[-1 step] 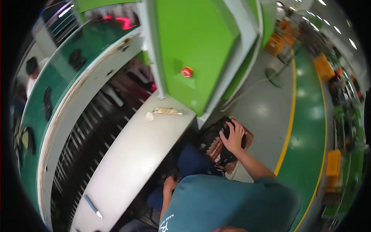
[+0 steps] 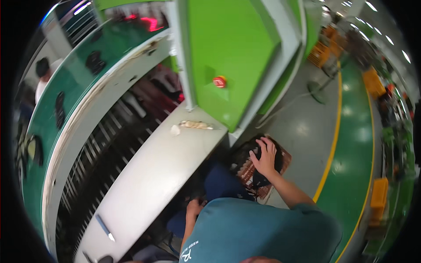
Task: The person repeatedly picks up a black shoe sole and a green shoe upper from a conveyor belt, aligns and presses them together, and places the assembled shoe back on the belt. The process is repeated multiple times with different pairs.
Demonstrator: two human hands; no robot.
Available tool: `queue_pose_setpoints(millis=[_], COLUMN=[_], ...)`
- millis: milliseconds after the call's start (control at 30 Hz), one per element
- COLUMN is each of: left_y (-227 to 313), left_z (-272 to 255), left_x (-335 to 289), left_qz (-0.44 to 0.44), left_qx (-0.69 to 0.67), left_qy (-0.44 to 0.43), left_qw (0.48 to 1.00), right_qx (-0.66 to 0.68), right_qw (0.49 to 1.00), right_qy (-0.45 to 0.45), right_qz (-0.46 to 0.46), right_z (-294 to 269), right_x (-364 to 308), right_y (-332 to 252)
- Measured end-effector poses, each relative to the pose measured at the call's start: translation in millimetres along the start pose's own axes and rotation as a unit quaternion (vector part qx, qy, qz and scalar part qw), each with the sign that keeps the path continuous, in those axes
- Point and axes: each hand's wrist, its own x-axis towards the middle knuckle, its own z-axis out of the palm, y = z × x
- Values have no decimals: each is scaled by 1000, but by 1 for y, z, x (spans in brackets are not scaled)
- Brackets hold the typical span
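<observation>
Brown basket (image 2: 286, 158) beside the wearer's right leg; holds black pieces (image 2: 259, 180), type unclear through blur. Right hand (image 2: 265, 160) lies over these, fingers spread apart; grip not established. Left hand (image 2: 192, 208) low by the lap, partly hidden; cannot tell whether its fingers are closed or holding anything.

Yellow-orange crates (image 2: 379, 193) along the right side, contents unclear. White worktop (image 2: 144, 179) carries a blue-handled tool (image 2: 105, 227) and, at its far end, a pale wrapped bundle (image 2: 196, 125). Green machine housing (image 2: 232, 52), red button (image 2: 219, 81) on it, stands ahead of the basket. Dark shoe-like parts (image 2: 95, 62) on green conveyor, left.
</observation>
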Motion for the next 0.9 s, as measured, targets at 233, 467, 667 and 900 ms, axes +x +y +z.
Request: queue_pose_setpoints(millis=[233, 467, 667, 900], left_y=[23, 80, 147, 199], left_z=[-28, -82, -171, -284], left_x=[-39, -81, -98, 4], left_qz=[19, 55, 192, 307], left_qx=[-1, -228, -274, -134], left_qy=[44, 123, 230, 281], left_qw=[999, 964, 914, 900], right_qx=[384, 389, 120, 74], right_qw=[868, 803, 899, 899], right_qy=[5, 81, -130, -77], right_qz=[-314, -444, -402, -425], right_z=[-25, -39, 23, 21], right_x=[118, 310, 428, 419], right_y=[-205, -424, -501, -507])
